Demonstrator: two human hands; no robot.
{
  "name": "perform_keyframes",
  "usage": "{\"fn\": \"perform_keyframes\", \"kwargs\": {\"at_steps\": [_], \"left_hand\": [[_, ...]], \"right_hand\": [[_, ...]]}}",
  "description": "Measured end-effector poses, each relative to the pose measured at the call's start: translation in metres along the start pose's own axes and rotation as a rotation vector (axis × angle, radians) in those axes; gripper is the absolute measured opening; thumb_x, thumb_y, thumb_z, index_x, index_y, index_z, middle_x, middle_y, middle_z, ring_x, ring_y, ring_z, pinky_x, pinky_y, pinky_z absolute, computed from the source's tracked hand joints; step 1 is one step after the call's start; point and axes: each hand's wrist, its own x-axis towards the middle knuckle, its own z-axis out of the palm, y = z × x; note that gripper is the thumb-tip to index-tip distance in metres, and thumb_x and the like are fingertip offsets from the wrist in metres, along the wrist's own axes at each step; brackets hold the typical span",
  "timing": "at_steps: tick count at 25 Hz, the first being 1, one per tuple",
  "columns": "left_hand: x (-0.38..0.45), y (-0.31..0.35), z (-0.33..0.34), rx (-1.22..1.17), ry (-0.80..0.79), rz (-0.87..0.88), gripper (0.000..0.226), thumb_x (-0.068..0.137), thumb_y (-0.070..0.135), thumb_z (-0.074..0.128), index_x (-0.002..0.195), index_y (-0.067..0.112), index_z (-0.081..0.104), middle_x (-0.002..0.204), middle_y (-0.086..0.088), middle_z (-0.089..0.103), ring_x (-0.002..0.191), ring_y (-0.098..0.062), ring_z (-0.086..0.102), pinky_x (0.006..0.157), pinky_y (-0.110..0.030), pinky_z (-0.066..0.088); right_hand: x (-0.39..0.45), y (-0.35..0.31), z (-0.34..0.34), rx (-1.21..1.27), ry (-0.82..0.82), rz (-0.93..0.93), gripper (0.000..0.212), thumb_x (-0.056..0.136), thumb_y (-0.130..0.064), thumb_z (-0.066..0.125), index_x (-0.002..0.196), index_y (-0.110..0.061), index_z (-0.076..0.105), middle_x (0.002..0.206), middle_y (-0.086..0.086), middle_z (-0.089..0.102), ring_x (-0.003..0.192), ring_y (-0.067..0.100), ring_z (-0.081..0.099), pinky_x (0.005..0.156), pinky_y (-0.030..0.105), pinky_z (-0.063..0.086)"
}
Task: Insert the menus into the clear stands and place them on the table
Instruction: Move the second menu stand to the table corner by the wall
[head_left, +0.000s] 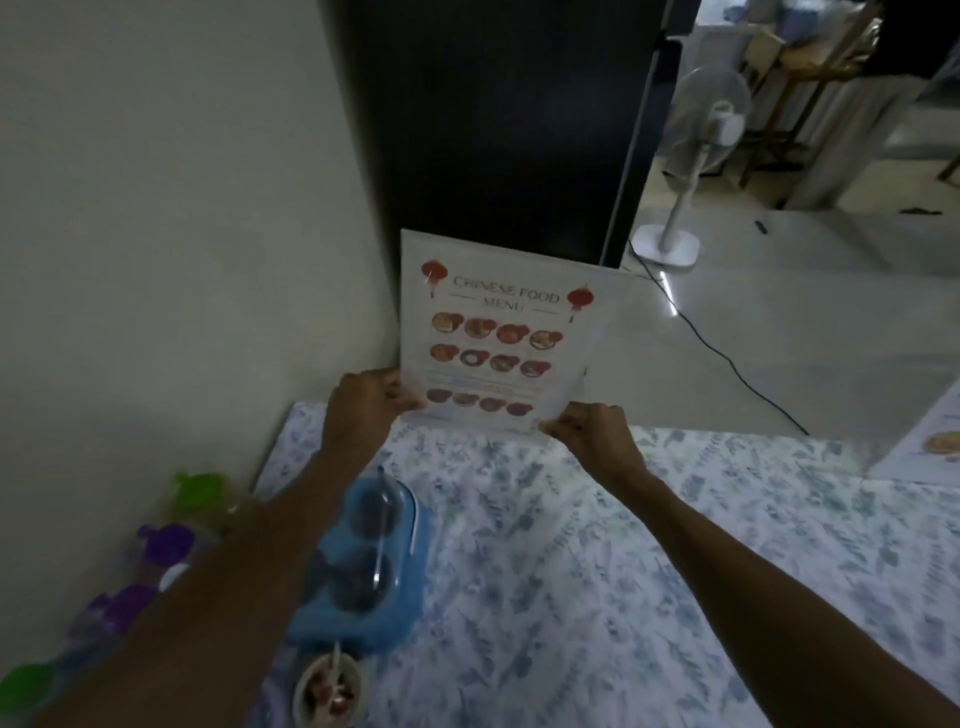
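- Menu (498, 332) inside a clear stand (597, 358), held upright above the desk's (623, 545) far edge
- Left hand (363, 410) and right hand (592, 431) each pinch a bottom corner
- Blue container (363, 561) near the left forearm

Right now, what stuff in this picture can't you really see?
- Small text on the white Chinese food menu sheet: blurred, head view.
- Clear plastic stand: cannot tell whether the menu sits inside one.
- Second printed menu sheet: cut off by the right edge.
- Blue domed plastic container: left forearm covers part.
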Motion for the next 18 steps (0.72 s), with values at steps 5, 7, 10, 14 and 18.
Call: {"fn": "perform_keyframes", "kwargs": {"at_steps": [5,7,10,14,18], "left_hand": [[0.046,-0.076,-0.039,0.091,-0.001,-0.028,0.03,0.073,0.026,0.086,0.079,0.001,0.069,0.083,-0.012,0.076,0.074,-0.025,0.072,0.072,-0.039,0.061],[0.056,-0.102,-0.044,0.088,0.003,-0.086,0.031,0.074,0.023,0.086,0.073,0.003,0.062,0.082,-0.012,0.074,0.076,-0.027,0.07,0.073,-0.036,0.059],[0.067,-0.14,-0.045,0.068,-0.025,-0.158,0.033,0.074,0.02,0.086,0.066,0.01,0.055,0.073,-0.01,0.068,0.075,-0.031,0.069,0.07,-0.034,0.055],[0.076,-0.169,-0.044,0.086,-0.015,-0.239,0.029,0.077,0.017,0.083,0.093,-0.002,0.067,0.091,-0.021,0.072,0.083,-0.035,0.07,0.078,-0.044,0.058],[0.076,-0.185,-0.048,0.259,-0.037,-0.297,0.026,0.088,0.024,0.071,0.092,-0.001,0.066,0.093,-0.022,0.07,0.085,-0.038,0.07,0.072,-0.045,0.059]], "right_hand": [[0.058,-0.029,0.083,0.028,-0.052,0.02,0.026,0.088,-0.026,0.07,0.11,-0.012,0.074,0.111,0.003,0.074,0.096,0.009,0.07,0.083,0.009,0.053],[0.075,-0.038,0.114,0.052,-0.094,0.073,0.028,0.088,-0.028,0.07,0.112,-0.014,0.072,0.113,0.0,0.073,0.095,0.006,0.07,0.078,0.006,0.052],[0.089,-0.047,0.151,0.19,-0.131,0.16,0.03,0.088,-0.022,0.07,0.117,-0.012,0.067,0.11,-0.011,0.069,0.083,-0.016,0.064,0.065,-0.001,0.046],[0.102,-0.051,0.184,0.207,-0.15,0.185,0.035,0.087,-0.018,0.071,0.12,-0.01,0.063,0.115,-0.012,0.064,0.095,-0.012,0.059,0.067,-0.004,0.043],[0.116,-0.058,0.203,0.176,-0.172,0.177,0.034,0.086,-0.02,0.071,0.118,-0.013,0.064,0.123,-0.001,0.066,0.105,0.001,0.057,0.068,-0.006,0.043]]}}
